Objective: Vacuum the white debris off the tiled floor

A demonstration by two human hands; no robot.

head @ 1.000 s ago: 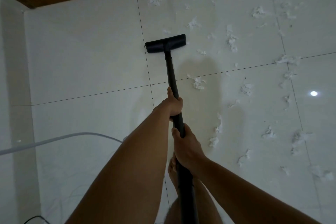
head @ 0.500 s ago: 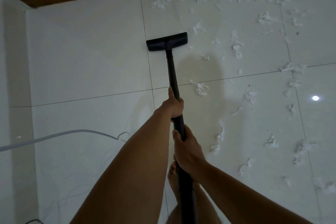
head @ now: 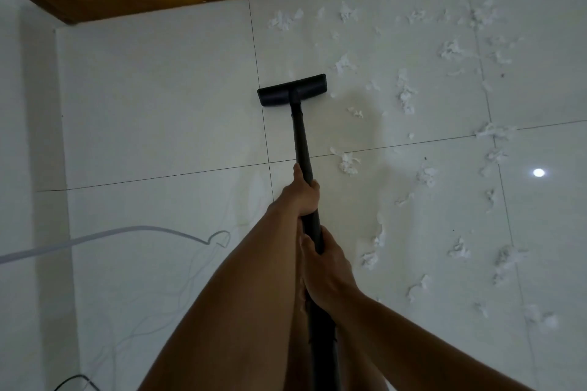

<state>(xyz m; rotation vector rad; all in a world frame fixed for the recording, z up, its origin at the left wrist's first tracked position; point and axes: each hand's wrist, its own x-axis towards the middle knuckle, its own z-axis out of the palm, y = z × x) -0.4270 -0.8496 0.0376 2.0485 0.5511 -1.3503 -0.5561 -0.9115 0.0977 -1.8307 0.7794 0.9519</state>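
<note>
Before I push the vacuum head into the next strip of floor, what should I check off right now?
1. Grip: left hand and right hand both curl round the tube: ok.
2. Contact: vacuum head sits on the tiled floor, apparently flat: ok.
3. Floor cleared: not ok. White debris is scattered to the right of the head, with one scrap beside its right end.
4. Snag risk: white cable lies to the left, apart from the head: ok.
5. Suction running: cannot tell.
</note>
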